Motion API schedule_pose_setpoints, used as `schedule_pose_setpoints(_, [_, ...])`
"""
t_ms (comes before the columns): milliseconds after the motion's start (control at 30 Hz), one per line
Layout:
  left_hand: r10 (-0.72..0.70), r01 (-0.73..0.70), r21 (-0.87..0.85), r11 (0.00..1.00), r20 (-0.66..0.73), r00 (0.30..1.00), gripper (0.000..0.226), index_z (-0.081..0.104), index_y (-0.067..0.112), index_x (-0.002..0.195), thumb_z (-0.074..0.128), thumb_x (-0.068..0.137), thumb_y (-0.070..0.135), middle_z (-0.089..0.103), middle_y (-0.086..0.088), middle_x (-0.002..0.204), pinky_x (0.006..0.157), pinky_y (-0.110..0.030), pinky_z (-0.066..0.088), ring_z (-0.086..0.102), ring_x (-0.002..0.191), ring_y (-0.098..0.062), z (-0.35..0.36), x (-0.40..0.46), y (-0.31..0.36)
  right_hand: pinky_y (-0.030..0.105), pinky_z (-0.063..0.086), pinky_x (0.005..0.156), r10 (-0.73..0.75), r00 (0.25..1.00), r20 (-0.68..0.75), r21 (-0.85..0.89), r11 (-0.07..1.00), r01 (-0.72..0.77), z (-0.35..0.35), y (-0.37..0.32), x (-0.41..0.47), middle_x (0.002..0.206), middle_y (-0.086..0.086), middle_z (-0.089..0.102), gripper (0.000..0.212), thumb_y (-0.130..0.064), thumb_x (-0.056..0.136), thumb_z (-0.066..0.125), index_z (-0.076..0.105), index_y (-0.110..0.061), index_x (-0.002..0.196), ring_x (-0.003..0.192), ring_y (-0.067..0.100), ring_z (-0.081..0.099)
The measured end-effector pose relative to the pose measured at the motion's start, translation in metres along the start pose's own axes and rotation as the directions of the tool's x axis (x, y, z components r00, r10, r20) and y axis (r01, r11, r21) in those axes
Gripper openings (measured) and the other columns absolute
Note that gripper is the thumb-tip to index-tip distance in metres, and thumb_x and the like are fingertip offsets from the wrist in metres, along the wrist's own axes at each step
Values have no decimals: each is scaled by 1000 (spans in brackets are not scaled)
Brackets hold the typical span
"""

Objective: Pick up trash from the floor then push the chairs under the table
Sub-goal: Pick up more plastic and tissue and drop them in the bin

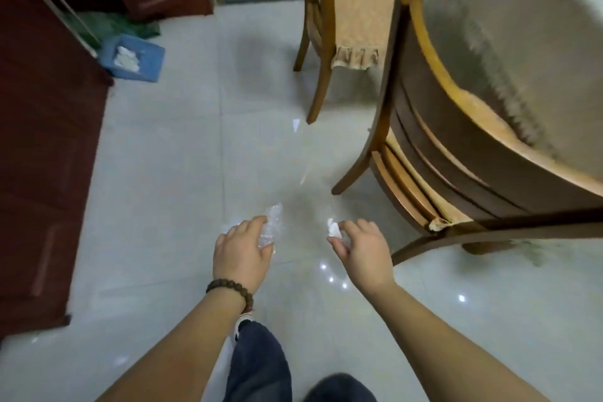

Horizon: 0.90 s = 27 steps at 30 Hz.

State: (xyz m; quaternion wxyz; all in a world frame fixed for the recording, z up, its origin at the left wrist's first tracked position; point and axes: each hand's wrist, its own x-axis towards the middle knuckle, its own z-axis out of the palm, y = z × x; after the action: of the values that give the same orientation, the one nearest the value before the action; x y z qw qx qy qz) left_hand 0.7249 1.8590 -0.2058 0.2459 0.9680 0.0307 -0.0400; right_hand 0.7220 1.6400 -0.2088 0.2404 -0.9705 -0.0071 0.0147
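Observation:
My left hand (243, 250) is closed around a crumpled clear plastic wrapper (272, 227), held above the tiled floor. My right hand (359, 246) pinches a small white paper wad (333, 227) between its fingertips. A small white scrap (296, 124) lies on the floor beside the far chair's leg. The near wooden chair (456, 153) stands at the right, its seat partly under the cloth-covered table (528, 26). The far chair (329, 23), with a beige cushion, stands pulled out from the table.
A blue bin (148, 59) holding white paper sits on the floor at the upper left, next to dark red cabinets (42, 147). A green cloth lies behind the bin. My legs show at the bottom edge. Light tiled floor stretches between cabinets and chairs.

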Motion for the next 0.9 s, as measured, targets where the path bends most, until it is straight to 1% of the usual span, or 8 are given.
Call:
schedule_pose_setpoints(100, [-52, 51, -22, 998, -62, 997, 38, 56, 19, 122, 63, 85, 22, 66, -7, 111, 91, -40, 42, 58, 102, -30, -63, -3, -2, 38, 44, 66, -75, 997, 35, -27, 997, 76, -31, -50, 13, 86, 7, 60, 22, -34, 86, 63, 62, -14, 95, 82, 27, 53])
schedule_pose_setpoints(200, [-114, 110, -47, 993, -107, 988, 40, 57, 17, 122, 63, 83, 18, 65, -9, 113, 92, -40, 41, 57, 104, -31, -116, 1, -11, 38, 44, 69, -129, 991, 38, -25, 991, 130, -47, -94, 28, 88, 8, 60, 23, -34, 88, 60, 62, -12, 95, 85, 27, 53])
schedule_pose_setpoints(267, [-134, 128, -51, 990, -128, 983, 40, 57, 16, 122, 64, 83, 19, 65, -10, 112, 91, -40, 42, 58, 103, -32, -144, 6, -23, 39, 46, 69, -144, 989, 37, -26, 989, 145, -52, -122, 39, 87, 9, 60, 23, -34, 87, 61, 62, -12, 94, 84, 28, 53])
schedule_pose_setpoints(400, [-150, 141, -69, 988, -161, 975, 39, 57, 14, 120, 64, 82, 20, 65, -11, 111, 89, -42, 45, 59, 100, -32, -188, 30, -56, 38, 45, 66, -148, 989, -5, 2, 989, 148, -47, -174, 69, 78, 12, 60, 20, -28, 82, 68, 63, -9, 87, 78, 35, 55])
schedule_pose_setpoints(467, [-161, 150, -75, 986, -168, 973, 38, 56, 14, 120, 64, 83, 22, 65, -11, 111, 88, -41, 45, 59, 100, -32, -206, 47, -72, 39, 46, 65, -140, 990, -20, 7, 990, 141, -43, -196, 87, 78, 13, 59, 21, -29, 82, 69, 63, -9, 86, 78, 37, 56])
schedule_pose_setpoints(633, [-154, 145, -71, 987, -158, 975, 39, 55, 14, 122, 62, 86, 24, 64, -11, 112, 89, -40, 44, 58, 102, -32, -237, 100, -99, 40, 42, 68, -91, 996, -21, 27, 995, 91, -39, -240, 139, 84, 15, 59, 23, -29, 84, 66, 62, -7, 90, 85, 37, 53])
schedule_pose_setpoints(767, [-148, 138, -77, 987, -149, 978, 38, 54, 13, 122, 61, 86, 23, 64, -10, 113, 90, -41, 43, 57, 103, -32, -252, 155, -111, 38, 40, 69, -53, 998, -23, 32, 998, 53, -40, -258, 192, 88, 13, 59, 25, -31, 87, 63, 62, -7, 94, 86, 33, 51])
schedule_pose_setpoints(900, [-125, 115, -78, 990, -138, 983, 38, 54, 14, 122, 61, 86, 24, 64, -10, 112, 91, -41, 44, 58, 101, -31, -256, 227, -120, 39, 40, 72, -14, 1000, -20, 8, 1000, 14, -31, -265, 262, 90, 13, 60, 26, -32, 88, 61, 62, -8, 97, 88, 33, 51])
